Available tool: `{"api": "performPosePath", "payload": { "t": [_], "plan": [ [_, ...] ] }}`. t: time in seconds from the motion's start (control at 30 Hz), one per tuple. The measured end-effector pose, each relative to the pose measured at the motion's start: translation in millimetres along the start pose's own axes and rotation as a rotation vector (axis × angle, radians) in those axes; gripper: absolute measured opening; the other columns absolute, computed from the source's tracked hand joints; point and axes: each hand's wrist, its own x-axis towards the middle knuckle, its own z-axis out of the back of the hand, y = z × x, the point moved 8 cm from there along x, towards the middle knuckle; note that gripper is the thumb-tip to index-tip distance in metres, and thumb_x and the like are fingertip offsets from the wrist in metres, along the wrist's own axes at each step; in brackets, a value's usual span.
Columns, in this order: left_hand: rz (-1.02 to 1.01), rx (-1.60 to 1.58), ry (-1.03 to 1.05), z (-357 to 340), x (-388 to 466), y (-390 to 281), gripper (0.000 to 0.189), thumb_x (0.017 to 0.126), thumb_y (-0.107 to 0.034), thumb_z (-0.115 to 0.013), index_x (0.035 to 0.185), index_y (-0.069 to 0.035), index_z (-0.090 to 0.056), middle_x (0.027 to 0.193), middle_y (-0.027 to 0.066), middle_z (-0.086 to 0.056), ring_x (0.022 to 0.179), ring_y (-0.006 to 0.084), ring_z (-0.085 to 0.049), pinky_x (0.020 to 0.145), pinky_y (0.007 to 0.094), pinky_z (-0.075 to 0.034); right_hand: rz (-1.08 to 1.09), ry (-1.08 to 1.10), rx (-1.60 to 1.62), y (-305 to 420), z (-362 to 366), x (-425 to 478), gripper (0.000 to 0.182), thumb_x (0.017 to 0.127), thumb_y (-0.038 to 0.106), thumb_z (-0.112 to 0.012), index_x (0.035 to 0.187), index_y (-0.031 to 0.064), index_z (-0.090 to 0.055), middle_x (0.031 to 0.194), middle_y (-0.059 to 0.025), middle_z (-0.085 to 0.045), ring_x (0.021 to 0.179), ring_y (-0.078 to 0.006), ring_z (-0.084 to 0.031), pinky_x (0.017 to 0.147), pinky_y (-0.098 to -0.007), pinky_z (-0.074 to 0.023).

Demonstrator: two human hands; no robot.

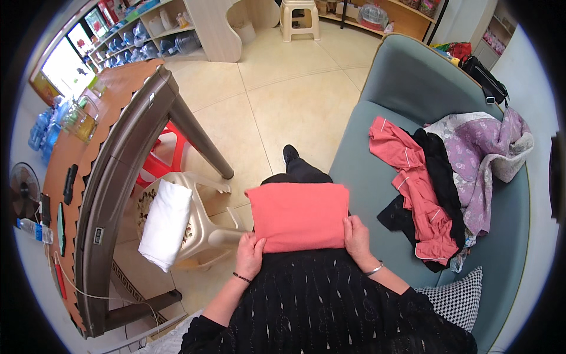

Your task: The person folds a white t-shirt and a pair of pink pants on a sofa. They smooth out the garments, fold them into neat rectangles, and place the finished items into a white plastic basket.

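Observation:
Across my lap lies a coral-pink cloth, folded into a flat rectangle. My left hand pinches its near left corner between thumb and fingers. At the right edge my right hand grips the same cloth near the corner. To my left, a folded white cloth rests on a cream plastic stool. On the sofa to my right lies a crumpled coral garment with white piping, over a black garment.
A teal sofa curves along the right, bearing a purple floral cloth and a houndstooth cushion. On the left stands a brown-topped table with a glass pitcher. Red stools stand beneath it. Shelves line the back.

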Motion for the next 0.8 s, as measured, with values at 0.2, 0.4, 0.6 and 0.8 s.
{"api": "performPosePath", "payload": {
  "t": [0.2, 0.4, 0.6, 0.8],
  "plan": [
    [-0.095, 0.206, -0.257, 45.6, 15.1, -69.7, 0.030, 0.086, -0.008, -0.056, 0.115, 0.002, -0.053, 0.112, 0.0189, -0.055, 0.105, 0.0340, -0.053, 0.092, 0.0406, -0.042, 0.237, -0.096, -0.061, 80.3, 42.8, 32.8, 0.011, 0.087, 0.007, -0.055, 0.095, 0.0002, -0.057, 0.099, -0.0170, -0.060, 0.091, -0.0320, -0.057, 0.078, -0.0389, -0.0466],
    [-0.350, 0.057, 0.049, -67.2, 71.2, -107.3, 0.047, 0.090, -0.025, -0.052, 0.131, -0.002, -0.048, 0.134, 0.0166, -0.049, 0.132, 0.0338, -0.038, 0.112, 0.0515, -0.018, 0.658, 0.287, -0.080, 138.8, -81.1, 11.1, 0.052, 0.087, 0.022, -0.051, 0.132, -0.0023, -0.044, 0.137, -0.0207, -0.043, 0.134, -0.0332, -0.034, 0.112, -0.0469, -0.0201],
    [-0.214, 0.699, 0.089, -63.6, 77.0, -57.7, 0.057, 0.090, -0.039, -0.051, 0.139, -0.011, -0.042, 0.147, 0.0149, -0.035, 0.138, 0.0315, -0.027, 0.111, 0.0571, -0.015, 0.488, 0.260, -0.539, 88.8, -73.7, 42.3, 0.064, 0.090, 0.040, -0.050, 0.139, 0.0011, -0.038, 0.147, -0.0197, -0.033, 0.140, -0.0287, -0.026, 0.112, -0.0500, -0.0164],
    [0.233, 0.179, 0.129, -32.3, 70.1, 48.3, 0.059, 0.094, -0.047, -0.041, 0.138, -0.007, -0.043, 0.144, 0.0181, -0.037, 0.135, 0.0315, -0.034, 0.106, 0.0543, -0.028, -0.113, 0.380, -0.229, -12.0, -53.0, 62.9, 0.061, 0.095, 0.043, -0.043, 0.139, 0.0017, -0.037, 0.141, -0.0210, -0.040, 0.132, -0.0340, -0.036, 0.107, -0.0488, -0.0293]
  ]
}}
